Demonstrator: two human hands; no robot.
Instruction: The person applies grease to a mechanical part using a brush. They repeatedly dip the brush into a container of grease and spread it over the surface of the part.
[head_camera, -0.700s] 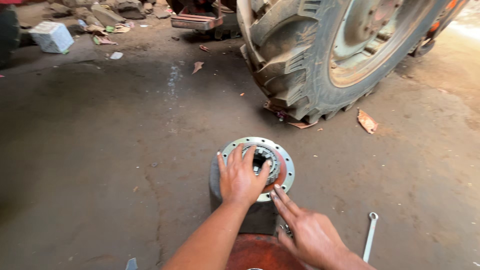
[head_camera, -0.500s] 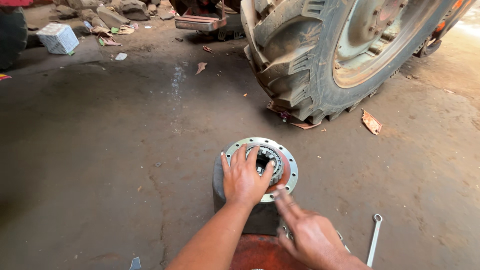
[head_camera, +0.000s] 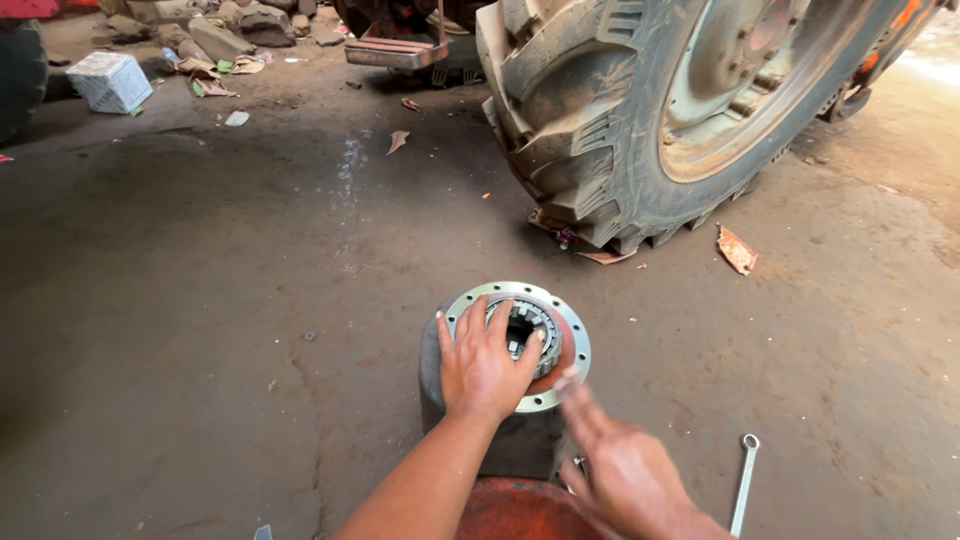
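Left hand (head_camera: 484, 368) flat atop hub flange (head_camera: 560, 320); right hand (head_camera: 620, 465), blurred, beside it.

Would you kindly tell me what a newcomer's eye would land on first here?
A huge muddy tractor tyre fills the upper right. Below it, mid-floor, a round metal hub with a bolt-hole flange sits under the left hand; the blurred right hand hovers beside it, and a spanner lies at lower right.

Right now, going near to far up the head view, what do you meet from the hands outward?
Right hand → left hand on the round metal hub → big tractor tyre → white crate at far left.
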